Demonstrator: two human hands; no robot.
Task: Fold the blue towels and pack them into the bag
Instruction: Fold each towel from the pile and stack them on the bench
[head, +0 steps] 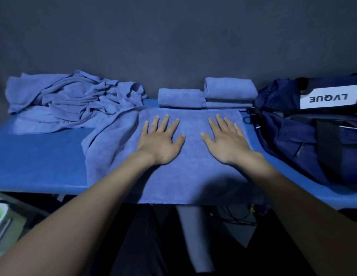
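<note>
While my left hand (160, 139) and right hand (226, 139) press flat, fingers spread, gripping nothing, the towel (190, 172) drapes the tabletop's (40, 160) near edge; soft, limp; I'd pinch its corners.

"LVQUE", upside down, on bag (305, 136)

Plain blue towels (191, 172), brighter blue table (40, 162), navy bag (305, 136), white label (331, 97)
</note>
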